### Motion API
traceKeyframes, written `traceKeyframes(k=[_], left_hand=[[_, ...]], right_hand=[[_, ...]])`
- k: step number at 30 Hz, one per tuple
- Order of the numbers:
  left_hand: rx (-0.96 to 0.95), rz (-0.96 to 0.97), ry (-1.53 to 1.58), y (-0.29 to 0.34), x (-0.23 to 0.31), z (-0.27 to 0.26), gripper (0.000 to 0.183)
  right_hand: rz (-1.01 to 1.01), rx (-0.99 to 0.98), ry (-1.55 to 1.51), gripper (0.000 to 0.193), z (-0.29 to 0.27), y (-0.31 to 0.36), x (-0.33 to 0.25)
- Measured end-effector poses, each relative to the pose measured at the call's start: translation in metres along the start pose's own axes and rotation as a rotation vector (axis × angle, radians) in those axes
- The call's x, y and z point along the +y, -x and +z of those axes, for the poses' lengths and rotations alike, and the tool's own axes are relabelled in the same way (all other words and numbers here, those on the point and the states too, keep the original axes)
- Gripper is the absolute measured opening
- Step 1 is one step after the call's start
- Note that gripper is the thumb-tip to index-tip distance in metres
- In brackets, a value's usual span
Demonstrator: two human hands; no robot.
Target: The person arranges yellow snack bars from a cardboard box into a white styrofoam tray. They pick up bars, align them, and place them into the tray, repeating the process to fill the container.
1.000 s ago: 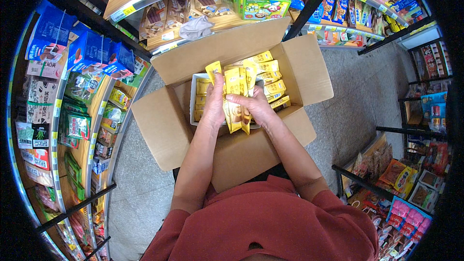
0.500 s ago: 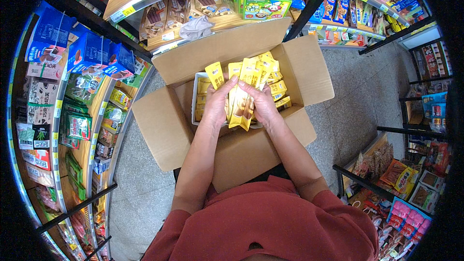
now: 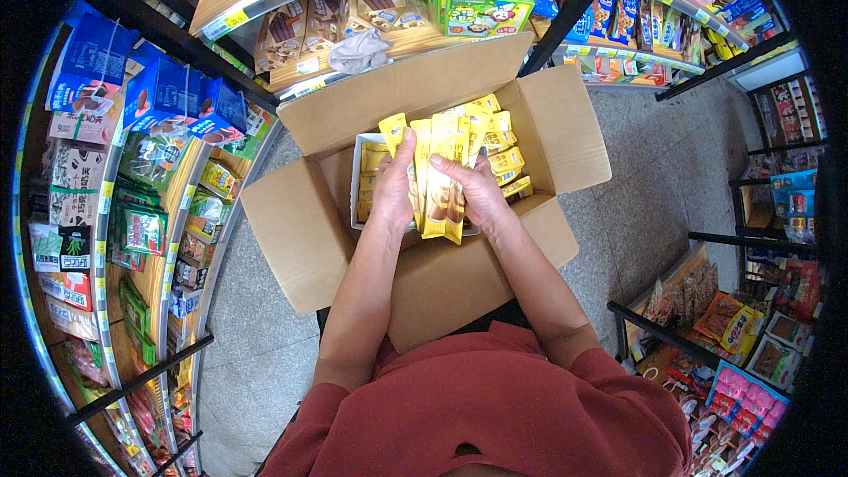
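Between my hands is a bunch of long yellow snack packets (image 3: 441, 190), fanned out at the top. My left hand (image 3: 397, 184) is closed round the left side of the bunch, its thumb pointing up along the packets. From the right, my right hand (image 3: 473, 192) grips the same bunch, its thumb laid across the front. Below them sits a white inner box (image 3: 358, 181) with more yellow packets (image 3: 505, 162) in rows, partly hidden by my hands. That box stands inside an open brown cardboard carton (image 3: 406, 88) whose flaps are folded outward.
Curved snack shelves (image 3: 168, 238) run along the left. Another shelf (image 3: 406, 35) stands just beyond the carton, with a crumpled grey cloth (image 3: 359, 51) on its edge. A black-framed rack (image 3: 671, 329) is at the right. Grey tiled floor (image 3: 618, 212) surrounds the carton.
My left thumb has lifted and now points upward, apart from the right thumb. The packets have shifted slightly to the right and down in my grip.
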State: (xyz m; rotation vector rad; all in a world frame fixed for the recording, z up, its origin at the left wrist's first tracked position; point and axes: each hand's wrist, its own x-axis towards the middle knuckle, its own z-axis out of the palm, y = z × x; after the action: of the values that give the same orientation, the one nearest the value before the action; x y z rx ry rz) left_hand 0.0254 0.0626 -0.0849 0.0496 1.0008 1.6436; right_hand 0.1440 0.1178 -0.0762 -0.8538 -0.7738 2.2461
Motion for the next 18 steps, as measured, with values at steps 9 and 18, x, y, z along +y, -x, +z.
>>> traceKeyframes(k=[9,18], left_hand=[[-0.063,-0.030,-0.081,0.004,0.002,0.006,0.050],[-0.023,-0.034,-0.161,0.014,0.008,0.018,0.050]], right_hand=[[0.017,-0.006,0.012,0.037,-0.003,-0.001,0.001],[0.000,0.003,-0.005,0.039,-0.003,0.001,0.000]])
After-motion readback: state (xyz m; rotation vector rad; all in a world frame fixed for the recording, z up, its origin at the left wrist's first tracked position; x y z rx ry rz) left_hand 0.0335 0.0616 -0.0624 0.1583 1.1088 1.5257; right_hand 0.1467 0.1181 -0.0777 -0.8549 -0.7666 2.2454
